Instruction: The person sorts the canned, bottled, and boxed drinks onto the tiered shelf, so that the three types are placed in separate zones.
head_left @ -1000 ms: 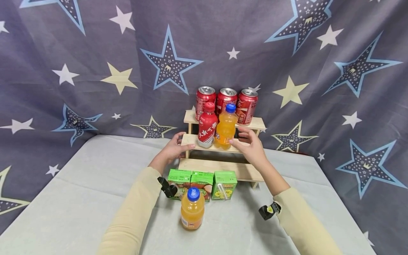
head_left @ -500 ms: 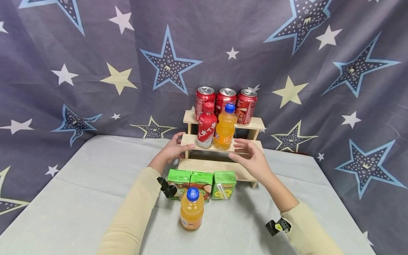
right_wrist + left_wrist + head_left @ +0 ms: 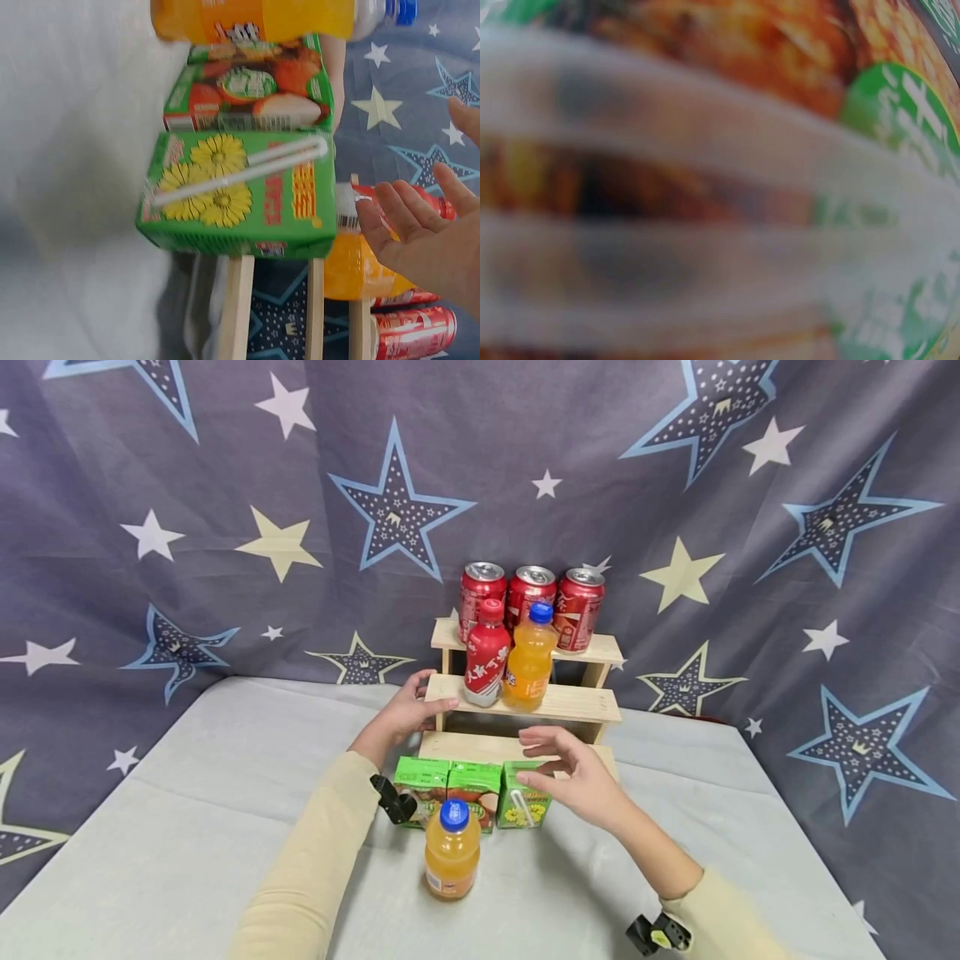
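Note:
My left hand (image 3: 401, 712) holds the left end of a stepped wooden rack (image 3: 577, 703), thumb over the front of its middle step. On that step stand a red bottle (image 3: 486, 662) and an orange soda bottle (image 3: 529, 667). My right hand (image 3: 577, 777) is in the air with fingers spread and slightly bent, nothing in them. In the head view it overlaps the right end of a green drink carton (image 3: 522, 806) with yellow flowers and a white straw (image 3: 240, 174). The left wrist view is filled by a blurred close-up of another carton (image 3: 742, 45).
Three red cans (image 3: 535, 589) line the rack's top step. Two more green cartons (image 3: 474, 793) stand beside the flowered one, before the low step. Nearer the front is an orange drink bottle (image 3: 453, 856) with a blue cap. Star-patterned cloth (image 3: 480, 460) hangs behind the table.
My right hand has left the side of the orange soda bottle on the middle step and come down and forward to the flowered carton. My left hand has stayed on the rack.

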`<act>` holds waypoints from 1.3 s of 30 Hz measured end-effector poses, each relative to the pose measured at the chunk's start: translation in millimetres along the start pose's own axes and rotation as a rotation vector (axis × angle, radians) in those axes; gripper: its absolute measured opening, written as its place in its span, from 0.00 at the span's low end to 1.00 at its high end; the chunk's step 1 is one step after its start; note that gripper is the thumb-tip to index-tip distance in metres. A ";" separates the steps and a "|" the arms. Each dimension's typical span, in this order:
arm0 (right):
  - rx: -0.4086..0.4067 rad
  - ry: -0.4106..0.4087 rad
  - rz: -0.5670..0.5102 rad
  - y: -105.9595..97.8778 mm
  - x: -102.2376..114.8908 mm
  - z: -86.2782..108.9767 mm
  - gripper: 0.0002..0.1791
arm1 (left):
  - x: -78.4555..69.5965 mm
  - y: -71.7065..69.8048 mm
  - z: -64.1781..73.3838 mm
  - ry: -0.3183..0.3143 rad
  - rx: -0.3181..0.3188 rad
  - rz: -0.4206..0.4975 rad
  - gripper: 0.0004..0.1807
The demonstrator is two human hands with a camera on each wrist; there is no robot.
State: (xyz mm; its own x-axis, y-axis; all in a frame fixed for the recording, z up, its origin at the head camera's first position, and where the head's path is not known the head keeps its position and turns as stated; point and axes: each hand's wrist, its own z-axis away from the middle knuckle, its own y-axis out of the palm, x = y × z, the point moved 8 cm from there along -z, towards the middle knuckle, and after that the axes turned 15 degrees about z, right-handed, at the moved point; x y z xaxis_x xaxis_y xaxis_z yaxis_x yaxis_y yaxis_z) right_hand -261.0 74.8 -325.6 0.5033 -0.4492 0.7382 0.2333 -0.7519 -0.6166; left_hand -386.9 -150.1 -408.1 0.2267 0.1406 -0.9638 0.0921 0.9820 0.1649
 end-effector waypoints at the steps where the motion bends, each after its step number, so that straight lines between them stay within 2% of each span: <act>1: 0.013 -0.003 -0.008 3.1 1.7 2.0 0.26 | -0.1 -0.1 0.1 0.001 -0.002 -0.001 0.47; 10: 0.113 -0.006 -0.048 27.9 8.1 13.8 0.29 | -0.2 -0.4 -0.1 0.008 -0.003 0.000 0.46; 16: 0.166 -0.021 -0.053 41.7 9.8 18.1 0.30 | -0.5 0.9 -0.1 -0.010 0.002 0.007 0.47; 22: 0.209 -0.044 -0.107 54.0 11.2 23.0 0.29 | -11.0 7.8 13.3 -0.019 0.015 0.002 0.46; 26: 0.242 -0.024 -0.121 63.8 9.9 25.4 0.29 | -17.1 11.0 22.3 -0.010 0.016 -0.005 0.45; 39: 0.328 0.055 -0.048 96.6 -3.0 26.8 0.37 | -16.7 10.1 21.6 -0.004 0.027 0.007 0.46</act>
State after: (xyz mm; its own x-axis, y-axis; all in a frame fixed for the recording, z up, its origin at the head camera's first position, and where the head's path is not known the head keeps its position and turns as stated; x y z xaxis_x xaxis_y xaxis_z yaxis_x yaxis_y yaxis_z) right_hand -217.7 16.4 -394.8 0.4413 -0.4494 0.7767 0.5157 -0.5812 -0.6294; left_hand -368.8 -145.3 -385.9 0.2315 0.1469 -0.9617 0.1165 0.9772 0.1774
